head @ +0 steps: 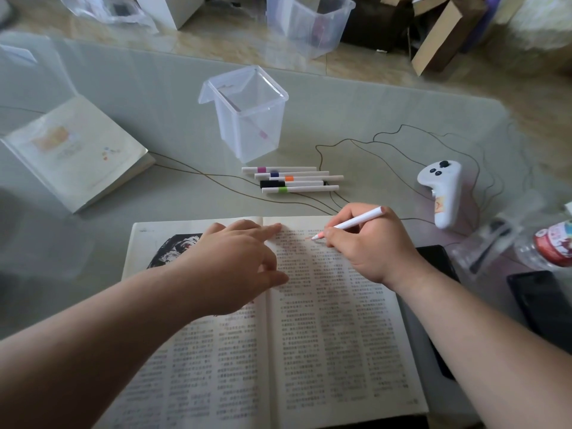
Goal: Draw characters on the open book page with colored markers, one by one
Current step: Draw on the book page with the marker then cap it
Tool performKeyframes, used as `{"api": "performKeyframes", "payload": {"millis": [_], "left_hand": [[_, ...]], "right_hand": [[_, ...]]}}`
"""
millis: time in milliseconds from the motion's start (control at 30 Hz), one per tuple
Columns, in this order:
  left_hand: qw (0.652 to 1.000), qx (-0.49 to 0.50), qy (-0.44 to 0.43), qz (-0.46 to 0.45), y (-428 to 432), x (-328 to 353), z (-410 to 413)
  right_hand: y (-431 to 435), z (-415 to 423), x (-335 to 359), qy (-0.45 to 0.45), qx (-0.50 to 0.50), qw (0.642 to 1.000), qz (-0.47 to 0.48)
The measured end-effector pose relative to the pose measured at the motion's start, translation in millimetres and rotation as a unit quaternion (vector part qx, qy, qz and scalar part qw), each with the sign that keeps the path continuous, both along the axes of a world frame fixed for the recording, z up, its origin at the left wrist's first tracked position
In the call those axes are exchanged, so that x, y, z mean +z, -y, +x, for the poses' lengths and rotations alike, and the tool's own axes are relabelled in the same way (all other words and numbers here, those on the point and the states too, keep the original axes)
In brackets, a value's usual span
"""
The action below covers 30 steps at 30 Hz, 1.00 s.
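An open book (334,335) with printed text lies at the table's front. My right hand (368,246) grips a white marker (356,222) with a pink tip that touches the top of the right page. My left hand (235,261) lies flat across the book's spine with fingers spread, pressing the pages down. Beyond the book, several capped white markers (294,179) lie side by side, banded pink, blue, orange, black and green.
A clear plastic bin (247,119) stands behind the markers. A closed book (74,150) lies at the left. A white controller (442,190) with thin cables sits at the right, near a plastic bottle (548,246) and a black phone (538,301).
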<state>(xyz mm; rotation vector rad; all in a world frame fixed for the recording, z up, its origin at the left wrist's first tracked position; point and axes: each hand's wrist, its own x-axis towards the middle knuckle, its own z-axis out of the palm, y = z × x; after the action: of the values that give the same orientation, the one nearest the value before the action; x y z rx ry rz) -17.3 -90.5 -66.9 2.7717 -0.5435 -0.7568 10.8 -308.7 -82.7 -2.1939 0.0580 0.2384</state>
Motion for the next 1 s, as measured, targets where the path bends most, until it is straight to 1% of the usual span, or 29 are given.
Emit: {"api": "performKeyframes", "payload": {"millis": [167, 333, 467, 567, 633, 700, 767, 900, 1000], "left_hand": [[1.0, 0.0, 0.001, 0.0, -0.4, -0.6, 0.3], [1.0, -0.001, -0.004, 0.001, -0.1, 1.2, -0.1], [1.0, -0.003, -0.006, 0.002, 0.6, 3.1, -0.6], [1.0, -0.002, -0.007, 0.0, 0.4, 4.1, -1.2], [1.0, -0.003, -0.007, 0.001, 0.3, 4.9, -1.2], [1.0, -0.005, -0.01, 0.003, 0.6, 5.7, -0.8], [1.0, -0.005, -0.012, 0.003, 1.0, 6.4, -0.5], [1.0, -0.003, -0.016, 0.003, 1.5, 7.1, -0.8], [1.0, -0.001, -0.015, 0.004, 1.4, 6.2, -0.7]], "right_hand": [[-1.4, 0.5, -0.8, 0.001, -0.005, 1.0, -0.022], [-2.4, -2.1, -0.5, -0.018, 0.027, 0.999, 0.011], [-3.8, -0.3, -1.8, -0.014, 0.039, 0.999, -0.017], [-1.3, 2.1, -1.9, -0.002, 0.005, 0.999, -0.048], [0.7, 3.4, -2.3, -0.003, -0.02, 0.999, -0.032], [0.9, 3.5, -2.3, -0.01, -0.035, 0.999, 0.029], [0.5, 3.6, -2.4, -0.009, -0.035, 0.998, 0.057], [-0.1, 3.9, -2.3, 0.003, -0.009, 1.0, 0.012], [0.3, 5.0, -0.3, -0.013, -0.005, 1.0, 0.01]]}}
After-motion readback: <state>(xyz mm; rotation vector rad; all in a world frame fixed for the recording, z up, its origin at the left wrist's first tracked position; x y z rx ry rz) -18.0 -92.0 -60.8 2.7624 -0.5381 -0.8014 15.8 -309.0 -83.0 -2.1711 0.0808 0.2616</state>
